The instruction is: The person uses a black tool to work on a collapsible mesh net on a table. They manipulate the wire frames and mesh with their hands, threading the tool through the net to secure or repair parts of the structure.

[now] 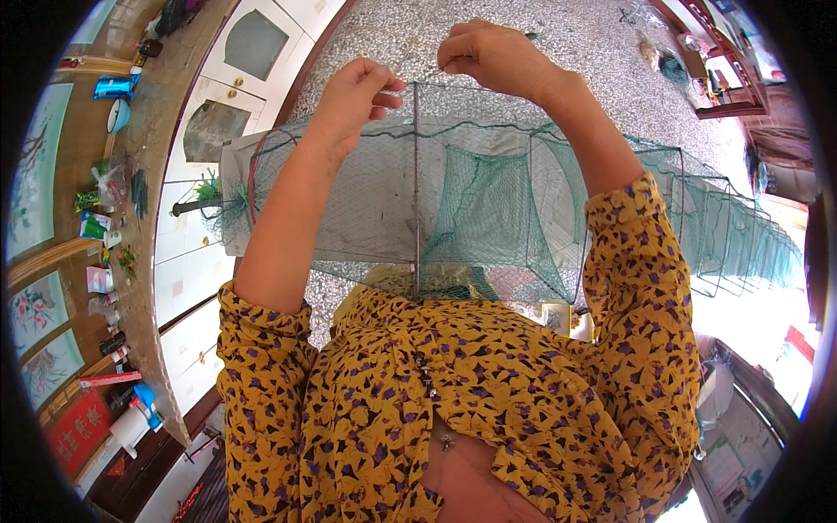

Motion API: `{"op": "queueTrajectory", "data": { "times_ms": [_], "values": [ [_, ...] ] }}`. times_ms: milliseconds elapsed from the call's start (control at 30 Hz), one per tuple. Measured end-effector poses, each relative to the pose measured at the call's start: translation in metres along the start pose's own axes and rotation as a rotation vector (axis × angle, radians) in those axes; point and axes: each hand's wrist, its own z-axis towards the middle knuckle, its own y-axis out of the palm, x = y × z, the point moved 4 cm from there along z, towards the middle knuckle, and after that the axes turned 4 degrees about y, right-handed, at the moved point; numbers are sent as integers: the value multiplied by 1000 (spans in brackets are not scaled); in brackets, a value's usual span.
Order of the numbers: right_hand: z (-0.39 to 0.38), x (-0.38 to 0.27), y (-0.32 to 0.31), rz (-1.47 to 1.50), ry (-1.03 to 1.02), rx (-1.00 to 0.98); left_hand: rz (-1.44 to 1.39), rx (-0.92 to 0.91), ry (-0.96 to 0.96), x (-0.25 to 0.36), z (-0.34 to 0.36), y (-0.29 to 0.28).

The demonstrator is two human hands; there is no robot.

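A long green mesh net trap [486, 200] with dark square frames, a red hoop [255, 174] and a gathered left end stretches across in front of me over a grey board [357, 209]. My left hand [356, 109] is raised above the net, left of an upright frame bar [417, 192], its fingers curled around something thin and pale that I cannot make out. My right hand [497, 61] is higher, to the right of that bar, fingertips pinched together; whatever they may hold is hidden.
At left, white cabinets [235, 91] carry a long wooden top [174, 61] with bottles, bags and small items. Speckled floor [375, 35] shows behind the net. A dark red wooden stand [732, 109] with assorted objects is at the back right. The net's folded sections reach toward the bright right side.
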Motion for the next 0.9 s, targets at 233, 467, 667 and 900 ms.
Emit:
{"op": "queueTrajectory", "data": {
  "times_ms": [233, 467, 667, 900],
  "values": [
    [15, 10, 30, 260, 59, -268, 133, 44, 19, -3, -15, -2],
    [9, 14, 53, 765, 259, -358, 191, 58, 38, -8, -19, -2],
    [19, -14, 62, 965, 212, -274, -94, 119, -78, -17, -18, -8],
    [14, -39, 47, 540, 45, 41, -173, 141, -30, -38, -15, -12]
  ]
}}
